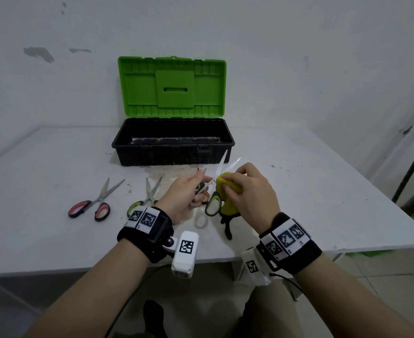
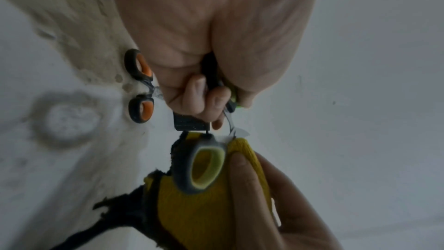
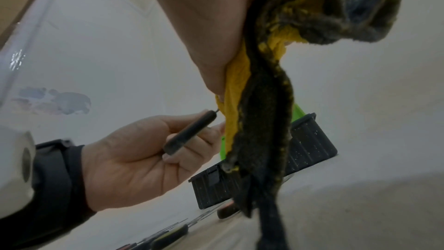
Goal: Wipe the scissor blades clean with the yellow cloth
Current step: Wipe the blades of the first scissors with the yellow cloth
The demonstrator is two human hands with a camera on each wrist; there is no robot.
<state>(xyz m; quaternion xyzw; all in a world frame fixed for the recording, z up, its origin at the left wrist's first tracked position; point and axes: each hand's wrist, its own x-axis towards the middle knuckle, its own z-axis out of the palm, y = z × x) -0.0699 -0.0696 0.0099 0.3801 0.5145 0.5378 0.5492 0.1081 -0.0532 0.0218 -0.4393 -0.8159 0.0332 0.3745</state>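
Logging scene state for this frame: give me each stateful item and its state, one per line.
toolbox: lid open, upright.
held scissors: blades spread, off the table.
yellow cloth: bunched against the blades near the pivot.
left hand: grips one scissor handle.
right hand: pinches the cloth.
red-handled scissors: blades apart, lying flat on the table.
green-handled scissors: blades apart, lying flat.

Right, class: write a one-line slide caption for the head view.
Left hand holds open scissors while right hand presses the yellow cloth near the pivot, before an open toolbox.
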